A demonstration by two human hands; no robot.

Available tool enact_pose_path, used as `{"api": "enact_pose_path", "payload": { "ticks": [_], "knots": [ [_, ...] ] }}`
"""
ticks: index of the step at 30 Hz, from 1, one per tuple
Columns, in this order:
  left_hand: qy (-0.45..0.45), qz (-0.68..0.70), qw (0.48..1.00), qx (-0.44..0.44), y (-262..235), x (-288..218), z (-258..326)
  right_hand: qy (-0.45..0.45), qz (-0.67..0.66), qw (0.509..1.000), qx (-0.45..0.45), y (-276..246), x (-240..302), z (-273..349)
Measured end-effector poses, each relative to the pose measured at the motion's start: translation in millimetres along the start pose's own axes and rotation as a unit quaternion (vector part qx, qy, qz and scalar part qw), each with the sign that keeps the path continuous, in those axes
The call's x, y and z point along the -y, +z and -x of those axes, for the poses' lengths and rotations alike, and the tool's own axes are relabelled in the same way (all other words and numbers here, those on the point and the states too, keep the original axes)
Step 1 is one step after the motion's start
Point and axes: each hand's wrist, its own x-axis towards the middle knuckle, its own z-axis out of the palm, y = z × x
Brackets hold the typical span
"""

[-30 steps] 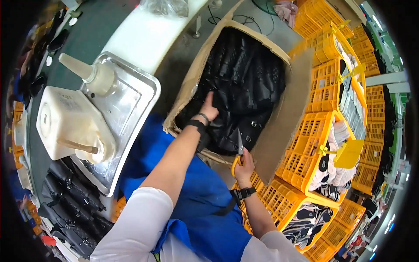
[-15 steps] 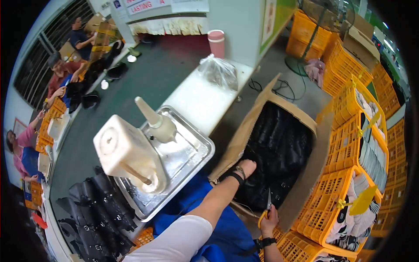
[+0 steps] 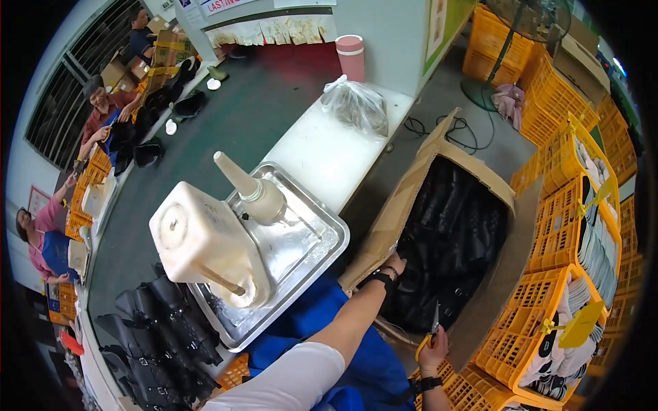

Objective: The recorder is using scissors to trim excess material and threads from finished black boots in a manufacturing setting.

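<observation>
An open cardboard box point(image 3: 384, 240) holds many black leather boot uppers point(image 3: 456, 219), some with small buckles. My left hand point(image 3: 393, 264) is inside the box's left wall, against the uppers. Its fingers curl down and are mostly hidden, so what they grip does not show. At the near right corner of the box, my right hand point(image 3: 433, 351) is closed round the scissors point(image 3: 426, 340), orange-handled, with the blades pointing up over the uppers. More black buckled uppers point(image 3: 151, 349) lie in a row on the green worktable point(image 3: 199, 137) to the left.
A metal tray point(image 3: 301, 250) carries a cream container point(image 3: 199, 233) and a nozzle-topped bottle point(image 3: 264, 198). Beyond are a plastic bag point(image 3: 356, 106) and a pink cup point(image 3: 351, 58). Orange crates point(image 3: 514, 329) of shoe parts line the right; a fan point(image 3: 504, 58) stands behind. Several people work at far left.
My left hand has drawn back from over the uppers to the box's left wall. The right hand keeps hold of the scissors. The whole view has shifted slightly.
</observation>
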Motion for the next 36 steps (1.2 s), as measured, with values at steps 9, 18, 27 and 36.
{"api": "enact_pose_path", "payload": {
  "ticks": [9, 18, 27, 36],
  "knots": [
    [0.142, -0.067, 0.983, 0.095, -46.0, -4.4, 1.8, 0.014, -0.022, 0.999, 0.026, -3.4, 2.0, -3.7],
    [-0.180, 0.457, 0.863, 0.118, -136.2, -10.8, 103.7, 0.004, -0.030, 0.999, 0.022, -6.0, 3.8, -8.9],
    [-0.182, 0.603, 0.746, 0.218, -205.2, -31.4, 226.8, 0.126, -0.412, 0.902, 0.024, -74.2, 82.4, -0.9],
    [-0.170, 0.614, 0.732, 0.240, -244.7, 0.4, 315.3, -0.038, -0.462, 0.870, 0.170, -123.1, 178.0, -5.0]
  ]
}}
